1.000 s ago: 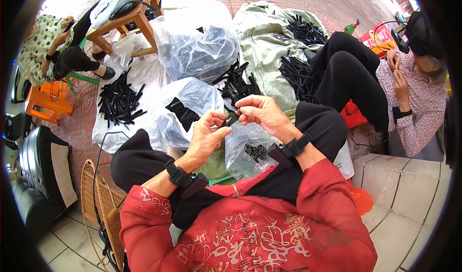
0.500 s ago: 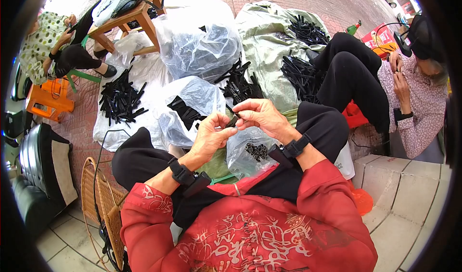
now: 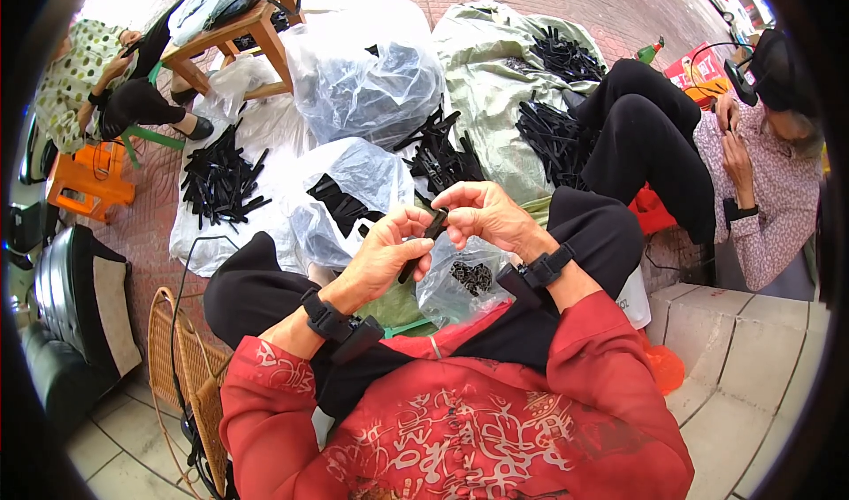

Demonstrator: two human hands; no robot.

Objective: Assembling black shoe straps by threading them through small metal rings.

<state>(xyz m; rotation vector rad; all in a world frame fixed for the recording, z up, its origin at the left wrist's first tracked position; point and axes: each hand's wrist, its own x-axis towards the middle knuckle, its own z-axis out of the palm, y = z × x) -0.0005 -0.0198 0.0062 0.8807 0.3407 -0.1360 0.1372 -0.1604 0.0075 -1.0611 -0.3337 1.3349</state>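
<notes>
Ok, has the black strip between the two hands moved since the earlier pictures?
Yes: the black strip now reaches lower in view, its near end just left of the clear bag.

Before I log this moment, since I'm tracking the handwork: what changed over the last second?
The black strip in the left hand has turned steeper, its lower end now showing below the thumb. The right hand is still at its upper end. The left pile of black strips and clear bag stayed put.

Shirt (image 3: pixel 460 412): red, pale scrolling pattern. Beyond shirt: strip (image 3: pixel 434 226), black; sack (image 3: pixel 469 67), pale green. Left beyond shirt: stool (image 3: pixel 69 175), orange; blouse (image 3: pixel 84 76), white, green-dotted.
</notes>
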